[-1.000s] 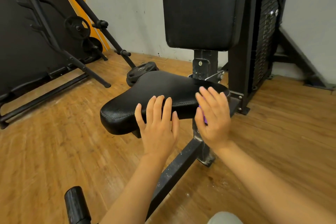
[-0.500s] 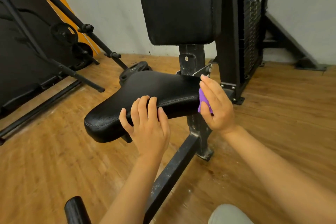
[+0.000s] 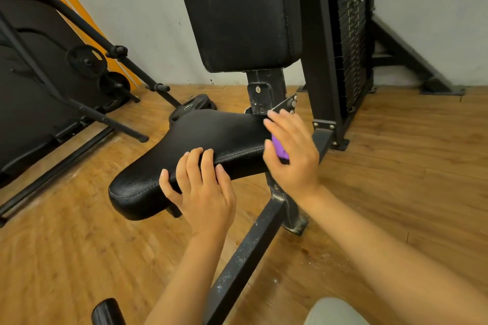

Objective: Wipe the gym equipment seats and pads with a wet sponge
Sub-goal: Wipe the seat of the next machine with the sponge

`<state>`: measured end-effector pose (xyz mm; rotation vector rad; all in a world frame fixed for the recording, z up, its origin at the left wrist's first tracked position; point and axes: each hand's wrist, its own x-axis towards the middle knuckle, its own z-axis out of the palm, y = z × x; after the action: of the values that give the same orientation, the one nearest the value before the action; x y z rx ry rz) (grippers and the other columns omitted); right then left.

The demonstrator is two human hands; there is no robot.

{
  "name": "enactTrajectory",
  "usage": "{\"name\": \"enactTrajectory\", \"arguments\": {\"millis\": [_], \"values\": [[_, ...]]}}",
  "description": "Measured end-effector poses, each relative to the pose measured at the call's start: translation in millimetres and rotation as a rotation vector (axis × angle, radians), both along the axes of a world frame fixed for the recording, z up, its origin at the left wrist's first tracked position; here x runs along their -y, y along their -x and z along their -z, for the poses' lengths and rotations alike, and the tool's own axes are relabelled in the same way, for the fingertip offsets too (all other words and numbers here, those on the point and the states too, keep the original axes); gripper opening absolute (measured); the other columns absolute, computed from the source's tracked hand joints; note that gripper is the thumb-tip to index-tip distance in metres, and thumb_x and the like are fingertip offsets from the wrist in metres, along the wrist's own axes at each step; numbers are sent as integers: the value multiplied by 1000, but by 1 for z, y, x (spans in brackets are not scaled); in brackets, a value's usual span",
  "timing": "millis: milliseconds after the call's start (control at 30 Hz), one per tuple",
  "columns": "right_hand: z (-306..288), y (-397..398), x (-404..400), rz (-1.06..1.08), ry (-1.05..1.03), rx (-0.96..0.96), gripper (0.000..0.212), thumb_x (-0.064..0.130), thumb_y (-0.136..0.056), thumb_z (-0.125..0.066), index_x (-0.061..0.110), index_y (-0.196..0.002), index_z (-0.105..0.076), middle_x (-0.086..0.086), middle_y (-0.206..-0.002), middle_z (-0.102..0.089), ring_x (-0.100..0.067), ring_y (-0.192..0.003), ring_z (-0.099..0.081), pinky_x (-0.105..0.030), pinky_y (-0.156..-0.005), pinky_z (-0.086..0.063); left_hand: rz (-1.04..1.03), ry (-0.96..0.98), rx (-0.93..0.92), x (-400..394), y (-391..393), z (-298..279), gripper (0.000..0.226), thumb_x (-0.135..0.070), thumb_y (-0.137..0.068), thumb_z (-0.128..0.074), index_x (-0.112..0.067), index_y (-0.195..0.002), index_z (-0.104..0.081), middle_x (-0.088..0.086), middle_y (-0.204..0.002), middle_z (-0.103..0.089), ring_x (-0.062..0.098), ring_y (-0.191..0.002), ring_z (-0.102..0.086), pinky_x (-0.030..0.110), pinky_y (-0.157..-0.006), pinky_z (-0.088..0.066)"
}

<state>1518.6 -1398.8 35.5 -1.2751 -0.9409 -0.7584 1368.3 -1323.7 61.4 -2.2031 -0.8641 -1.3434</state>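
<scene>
Wooden floor (image 3: pixel 396 166) and a pale wall (image 3: pixel 148 8) frame this gym corner, and everything turns on the black seat (image 3: pixel 211 137). Far left of the seat, a dark rack (image 3: pixel 87 103) carries two weight plates on pegs, with a third plate (image 3: pixel 192 107) flat on the floor just behind the seat. On the seat's near edge, the left hand (image 3: pixel 203 190) rests with fingers fairly straight, laid over the seam, bracing and gripping nothing. Above the seat stands one upright back pad (image 3: pixel 243 10), not yet touched. At the seat's right end, the right hand (image 3: pixel 293 150) pinches one purple sponge (image 3: pixel 280 149) between thumb and fingers and presses it against the side edge. Right of that, one weight stack (image 3: pixel 348 34) sits in its frame. The risk, as I judge it: the bracket (image 3: pixel 286 105) and bolts lie just behind those right fingertips, so a hard stroke rearward could scrape knuckles, and a sponge too wet could drip onto the floor. Count: one seat, one pad, one sponge, two hands, three plates.
</scene>
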Motion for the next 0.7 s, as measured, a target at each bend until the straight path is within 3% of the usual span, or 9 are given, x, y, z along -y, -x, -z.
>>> {"name": "enactTrajectory", "arguments": {"millis": [133,300,467,567,700], "values": [[-5,26,-13,152,75,205,27,14,-93,-61,7,-117,-72,-5,-126,-67,-28,-121,-61,-47,-108,-43,-3,-22,-24,-1,2,1,31,-24,-102,-42,-11,-119,-64,7,-125,-63,26,-124,-53,53,-113,-20],[-5,40,-22,157,191,418,31,20,-99,-55,7,-124,-68,-8,-132,-64,-29,-123,-60,-43,-110,-42,31,-9,-48,-2,7,0,34,-23,-104,-39,-9,-122,-65,8,-128,-63,25,-128,-50,49,-116,-16],[-1,4,0,117,212,588,33,21,-94,-65,7,-124,-68,-12,-133,-62,-29,-125,-58,-43,-107,-46,48,-48,-126,-6,15,1,37,-25,-102,-42,-8,-130,-61,9,-134,-60,26,-132,-48,51,-116,-18],[4,-29,18,17,214,505,38,18,-93,-63,1,-128,-63,-17,-135,-58,-32,-128,-54,-46,-109,-43,55,-50,-113,-6,15,1,36,-25,-102,-44,-9,-129,-62,9,-134,-60,26,-131,-49,52,-114,-21],[4,-31,20,-161,162,127,40,15,-96,-53,-4,-130,-56,-17,-135,-56,-27,-131,-52,-49,-107,-45,59,-34,-111,-4,14,0,36,-25,-102,-45,-9,-129,-61,9,-134,-61,26,-131,-49,53,-114,-22]]}}
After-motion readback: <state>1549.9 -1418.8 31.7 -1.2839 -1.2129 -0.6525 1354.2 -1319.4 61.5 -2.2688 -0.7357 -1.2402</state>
